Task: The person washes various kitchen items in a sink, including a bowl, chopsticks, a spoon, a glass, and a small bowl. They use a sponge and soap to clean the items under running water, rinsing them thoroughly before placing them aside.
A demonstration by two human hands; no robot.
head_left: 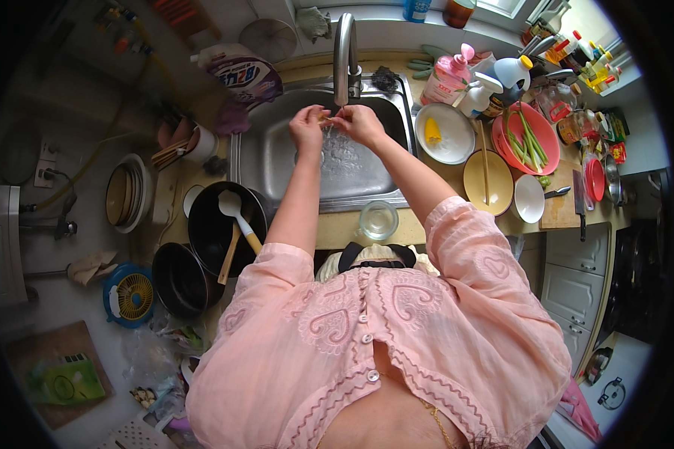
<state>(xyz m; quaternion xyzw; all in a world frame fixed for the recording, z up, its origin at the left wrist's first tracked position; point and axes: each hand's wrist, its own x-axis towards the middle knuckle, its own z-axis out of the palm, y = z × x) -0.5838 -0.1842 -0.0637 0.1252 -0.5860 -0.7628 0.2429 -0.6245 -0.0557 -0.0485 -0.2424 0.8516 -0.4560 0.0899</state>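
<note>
Both my arms reach forward over the metal sink (273,179). Below the curved faucet (343,56), my left hand (306,129) and my right hand (361,125) come close together with fingers pinched. Between the fingertips is a small pale yellowish piece (326,119), too small to name; both hands seem to hold it. Water runs down past the fingers and ripples on the sink floor. A dark scouring pad (386,78) lies behind the faucet's right side.
Right of the sink are a white bowl with a yellow piece (455,146), a yellow bowl with chopsticks (472,183), a pink basin of green onions (550,153) and a knife (580,196). Black pots (202,224) stand left. A glass bowl (379,219) sits at the front edge.
</note>
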